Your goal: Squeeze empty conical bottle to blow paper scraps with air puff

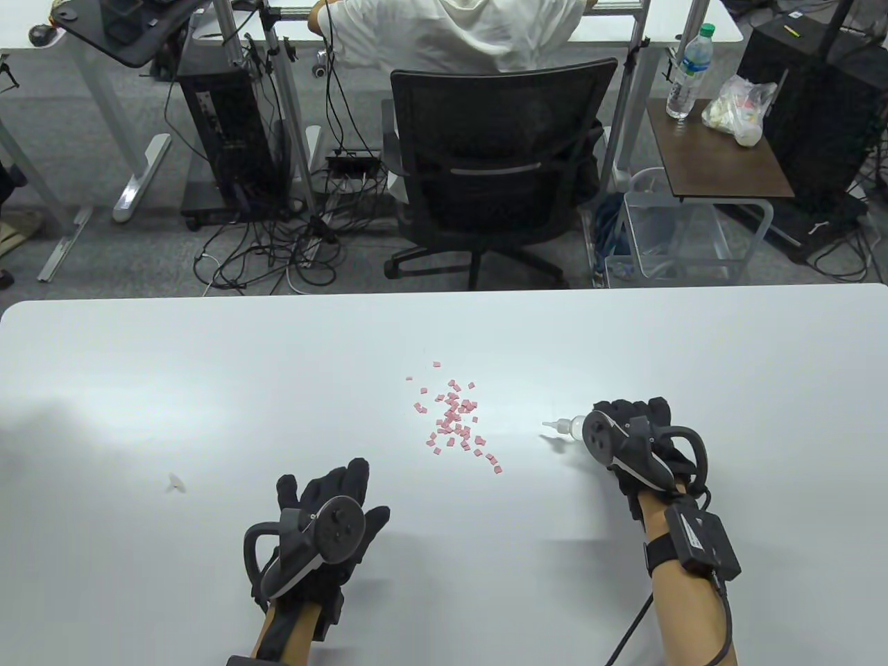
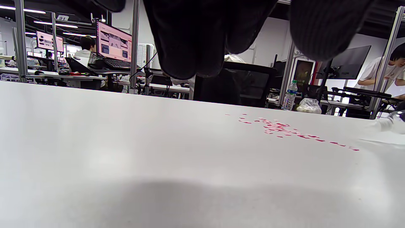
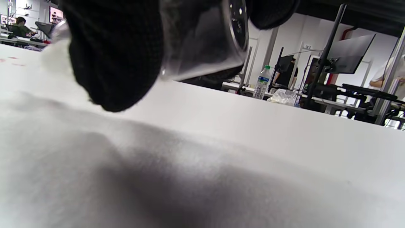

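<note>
Several small pink paper scraps point(image 1: 456, 418) lie in a loose pile at the middle of the white table point(image 1: 139, 388); they also show in the left wrist view point(image 2: 278, 128). My right hand point(image 1: 628, 433) grips a clear conical bottle point(image 1: 565, 427) held on its side just above the table, right of the pile, its white nozzle pointing left toward the scraps. The right wrist view shows the bottle's clear base point(image 3: 205, 41) between my gloved fingers point(image 3: 117, 53). My left hand point(image 1: 333, 506) rests flat on the table below and left of the pile, holding nothing.
A small clear cap-like piece point(image 1: 175, 483) lies on the table at the left. Beyond the table's far edge stand a black office chair point(image 1: 496, 173) with a seated person, desks, cables and a side table point(image 1: 718, 149) with a water bottle.
</note>
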### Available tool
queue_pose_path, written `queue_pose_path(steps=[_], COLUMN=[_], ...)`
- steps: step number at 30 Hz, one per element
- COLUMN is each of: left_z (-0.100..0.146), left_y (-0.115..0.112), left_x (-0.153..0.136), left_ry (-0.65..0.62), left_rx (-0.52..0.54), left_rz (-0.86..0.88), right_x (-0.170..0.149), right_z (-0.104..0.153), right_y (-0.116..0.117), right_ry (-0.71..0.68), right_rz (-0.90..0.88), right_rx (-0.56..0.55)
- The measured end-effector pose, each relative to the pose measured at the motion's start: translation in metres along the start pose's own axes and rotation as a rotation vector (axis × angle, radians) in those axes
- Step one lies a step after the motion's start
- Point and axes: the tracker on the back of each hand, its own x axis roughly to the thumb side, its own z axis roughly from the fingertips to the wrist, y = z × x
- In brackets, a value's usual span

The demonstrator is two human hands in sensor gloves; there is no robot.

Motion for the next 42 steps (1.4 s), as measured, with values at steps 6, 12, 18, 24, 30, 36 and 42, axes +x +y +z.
queue_pose_path(steps=[6,12,18,24,30,36,42], left_z=[0.000,0.000,0.000,0.000,0.000,-0.001,-0.001], left_y=[-0.001,-0.001,-0.001,-0.001,-0.001,-0.001,-0.002], left_x=[0.001,0.001,0.001,0.001,0.002,0.002,0.003], left_ry=[-0.001,-0.002,-0.003,-0.004,-0.006,-0.007,-0.011], left_rx=[-0.006,-0.007,-0.010,-0.011,-0.013,-0.016,-0.019], left_rz=[-0.002,-0.004,-0.006,-0.004,-0.007,-0.008,-0.008], right_x=[0.004,0.011,0.019,0.021,0.023,0.024,0.024], right_z=[0.002,0.005,0.005,0.003,0.003,0.002,0.003], right_y=[0.001,-0.004,-0.007,-0.008,-0.008,-0.007,-0.005], right_ry=[-0.058,-0.078,-0.094,-0.084,-0.085,-0.083,-0.098], right_rz=[-0.016,0.007,0.035,0.009,0.062,0.012,0.029], right_rx=[0.040,-0.047,-0.070,-0.061,-0.083,-0.055,-0.051])
